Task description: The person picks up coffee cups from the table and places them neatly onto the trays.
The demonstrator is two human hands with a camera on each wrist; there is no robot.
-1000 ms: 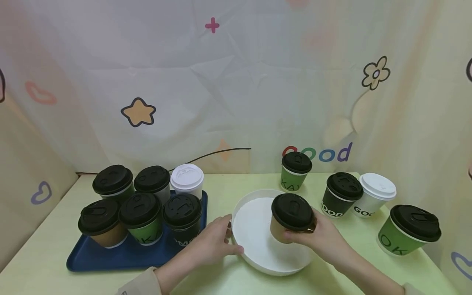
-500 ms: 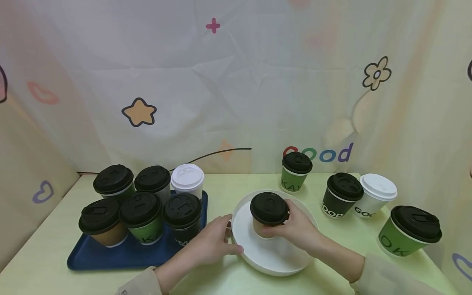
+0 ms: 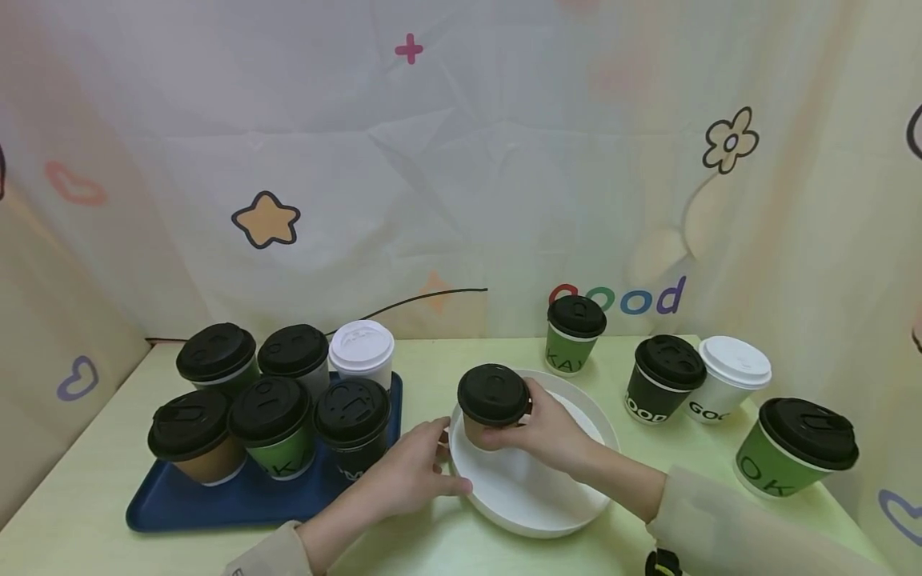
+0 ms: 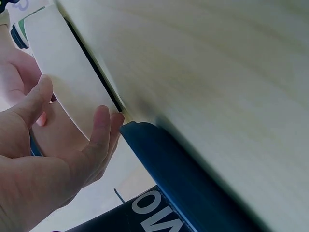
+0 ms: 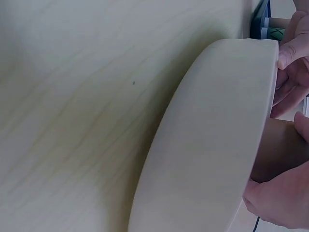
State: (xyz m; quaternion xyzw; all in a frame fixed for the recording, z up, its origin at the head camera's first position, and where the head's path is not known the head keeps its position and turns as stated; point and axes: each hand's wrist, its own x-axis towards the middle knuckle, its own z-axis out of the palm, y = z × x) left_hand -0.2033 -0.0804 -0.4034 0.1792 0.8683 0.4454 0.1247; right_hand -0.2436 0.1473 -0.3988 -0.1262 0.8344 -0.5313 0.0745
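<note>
My right hand (image 3: 551, 436) grips a brown paper coffee cup (image 3: 477, 432) with a black lid (image 3: 493, 394), thumb in front and fingers behind. The cup stands upright inside the left part of a round white tray (image 3: 536, 500). In the right wrist view, the tray's wall (image 5: 207, 135) hides the cup's lower end. At the tray's left edge, my left hand (image 3: 406, 472) rests with thumb and fingers spread against the rim. The left wrist view has its fingertips on the outer wall (image 4: 72, 72); nothing lies in its palm.
On the left, a navy tray (image 3: 238, 512) holds several lidded cups. A small green cup (image 3: 569, 350) stands behind the white tray. To the right are a black cup (image 3: 648, 392), a white cup (image 3: 720, 392) and a larger green cup (image 3: 771, 460) near the table edge.
My right hand has carried the brown cup leftward across the white tray, from its right half to its left side. The left hand has stayed at the rim.
</note>
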